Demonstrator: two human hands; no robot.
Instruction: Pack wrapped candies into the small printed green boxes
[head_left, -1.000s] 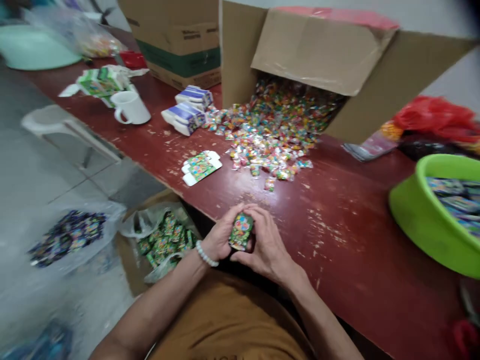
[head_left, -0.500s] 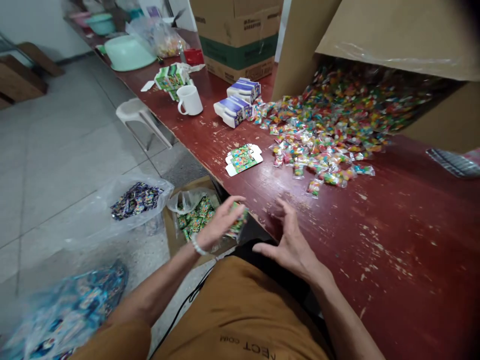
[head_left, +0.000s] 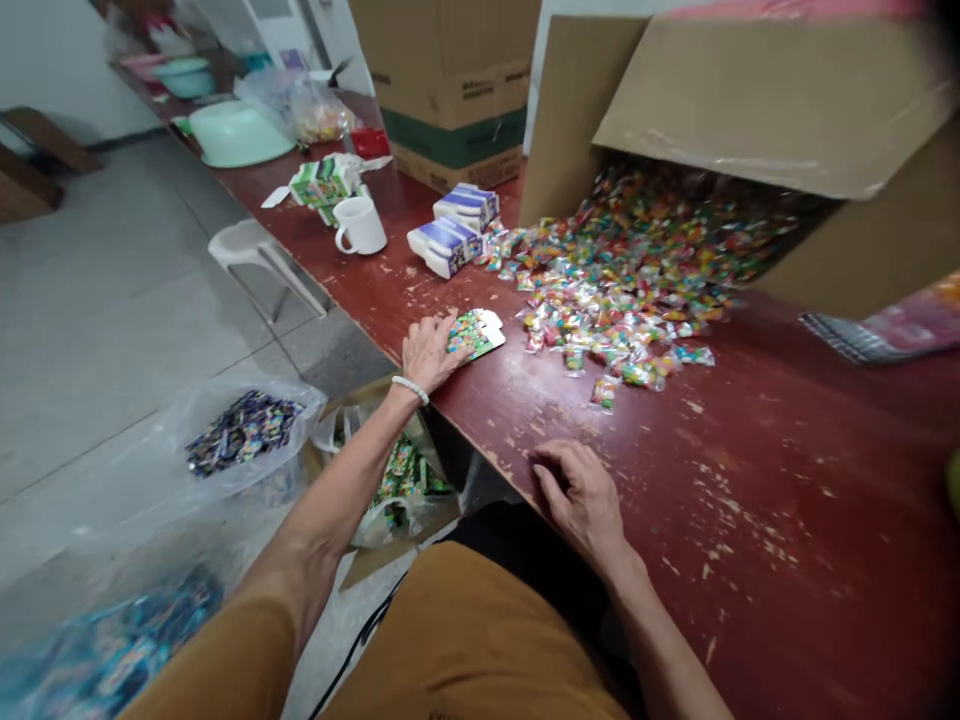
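My left hand [head_left: 427, 352] reaches across the red table [head_left: 750, 480] and lies on a small stack of flat green printed cartons [head_left: 476, 332]; its fingers touch the top one. My right hand [head_left: 581, 497] rests palm down on the table edge, fingers loosely curled, holding nothing. A heap of small colourful wrapped candies [head_left: 622, 280] spills from a tipped cardboard box [head_left: 742, 100] just beyond the cartons. The small green box I held a moment ago is gone from my hands.
Below the table edge a brown box with a plastic bag of green packs [head_left: 405, 480] stands on the floor, beside a bag of dark packs [head_left: 244, 430]. A white mug [head_left: 360, 225], blue-white cartons [head_left: 450, 240], a mint basin [head_left: 236, 132] and a white stool [head_left: 255, 255] lie farther left.
Both hands held a small green box at the table edge; the left hand carried it down toward the floor box, then reached up to the flat cartons. The right hand settled on the table.
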